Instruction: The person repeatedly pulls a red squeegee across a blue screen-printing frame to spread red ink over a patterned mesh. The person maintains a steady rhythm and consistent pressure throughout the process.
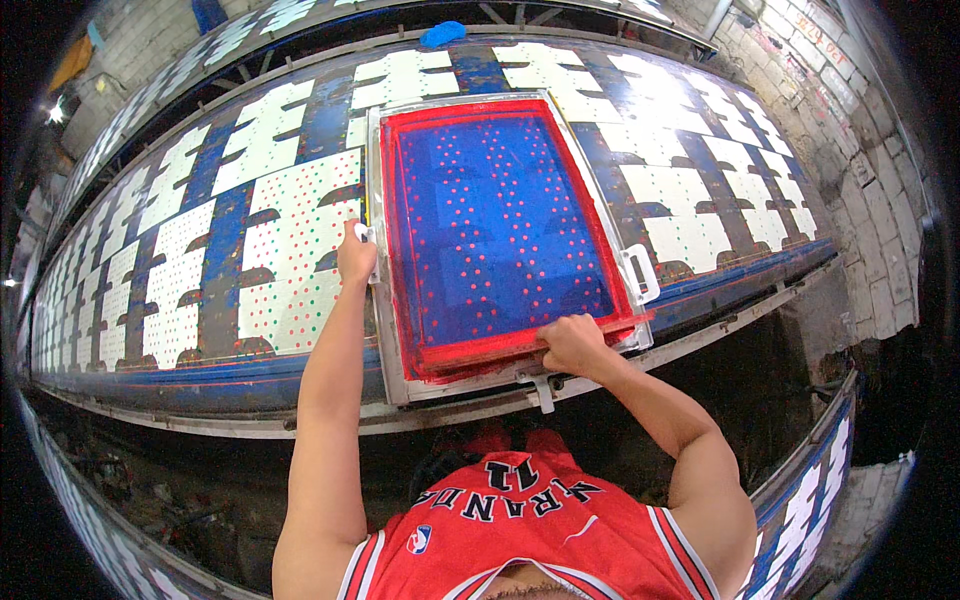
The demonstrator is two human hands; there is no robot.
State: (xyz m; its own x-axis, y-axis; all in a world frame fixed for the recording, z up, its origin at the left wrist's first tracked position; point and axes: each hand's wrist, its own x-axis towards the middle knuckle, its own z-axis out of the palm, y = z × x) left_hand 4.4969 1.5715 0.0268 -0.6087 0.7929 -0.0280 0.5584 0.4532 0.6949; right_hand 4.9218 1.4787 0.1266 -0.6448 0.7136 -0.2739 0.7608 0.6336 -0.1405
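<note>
A screen-printing frame (389, 178) with a blue mesh (505, 225), red ink round its inside edges and rows of red dots lies on the long table. My left hand (356, 255) grips a white handle on the frame's left side. My right hand (573, 345) is closed on a red-smeared squeegee (480, 350) lying across the mesh's near end. A second white handle (642, 272) sticks out on the right. White cut pieces (285, 300) with red and green dots lie left of the frame; more pale pieces (660, 240) lie to the right, some dotted.
The table's metal rail (740, 310) runs along its near edge, in front of me. A blue bundle (440, 33) sits beyond the far edge. Another table with white pieces (805, 500) stands behind me at lower right. A block wall (865, 200) stands at right.
</note>
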